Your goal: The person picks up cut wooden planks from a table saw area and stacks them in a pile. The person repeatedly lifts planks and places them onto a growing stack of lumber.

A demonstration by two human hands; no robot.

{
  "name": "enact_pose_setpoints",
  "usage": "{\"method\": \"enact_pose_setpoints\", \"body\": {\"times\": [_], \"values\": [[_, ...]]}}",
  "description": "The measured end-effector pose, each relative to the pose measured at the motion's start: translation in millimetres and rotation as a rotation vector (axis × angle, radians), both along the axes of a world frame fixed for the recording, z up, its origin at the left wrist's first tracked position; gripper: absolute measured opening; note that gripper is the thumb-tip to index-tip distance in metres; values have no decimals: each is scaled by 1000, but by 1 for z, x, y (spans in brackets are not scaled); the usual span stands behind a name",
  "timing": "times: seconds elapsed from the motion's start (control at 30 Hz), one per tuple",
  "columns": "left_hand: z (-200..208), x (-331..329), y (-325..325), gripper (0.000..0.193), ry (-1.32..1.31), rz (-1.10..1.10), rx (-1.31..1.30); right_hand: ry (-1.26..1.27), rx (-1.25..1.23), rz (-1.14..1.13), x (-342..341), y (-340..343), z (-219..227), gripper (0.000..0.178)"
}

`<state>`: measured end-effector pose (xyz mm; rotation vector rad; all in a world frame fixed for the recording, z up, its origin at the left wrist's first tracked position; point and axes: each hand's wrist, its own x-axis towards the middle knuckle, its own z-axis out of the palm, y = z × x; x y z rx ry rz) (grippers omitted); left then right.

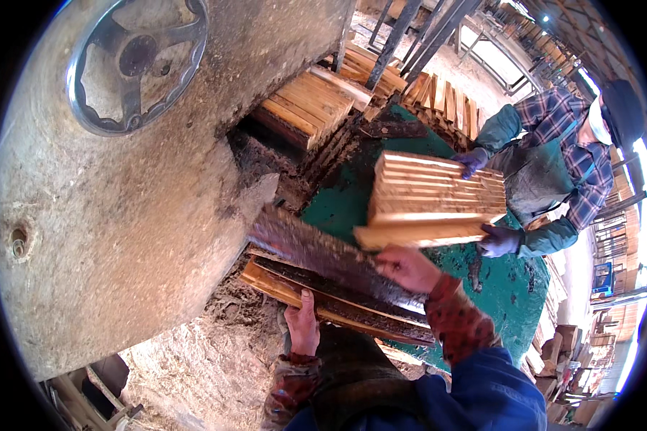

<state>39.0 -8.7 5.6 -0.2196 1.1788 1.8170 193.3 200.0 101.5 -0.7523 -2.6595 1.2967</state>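
My left hand (303, 329) is closed on the near edge of a wooden slab (273, 286) with dark bark, its thumb lying over the top. Beyond that slab, a second dark, bark-covered slab (316, 248) is tilted and smeared by motion. My right hand (408, 268) has its fingers curled at the far edge of this second slab; their tips are blurred. Across the green table (507, 287), a co-worker's gloved hands (497, 241) hold a bundle of sawn boards (435, 190), one hand at its top and one at its lower corner.
A large dusty machine panel (144, 208) with a metal handwheel (136, 57) fills the left. Cut boards (305, 104) are stacked behind it, with more planks (446, 100) farther back. Sawdust (194, 359) covers the floor below. The co-worker (553, 151) stands at the right side.
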Motion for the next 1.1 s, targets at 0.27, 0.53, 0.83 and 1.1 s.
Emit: {"method": "enact_pose_setpoints", "body": {"times": [0.27, 0.53, 0.83, 1.1], "values": [[18, 1, 5, 40, 120, -37, -98, -204, 417, 15, 23, -68, 0, 53], [8, 7, 9, 40, 146, 15, -64, -194, 326, -61, 7, -57, -30, 87], [0, 2, -2, 39, 222, 34, -111, -188, 292, -153, 10, -92, -44, 89], [10, -26, 14, 37, 289, 33, -165, -165, 176, -167, -16, -77, -41, 89]]}}
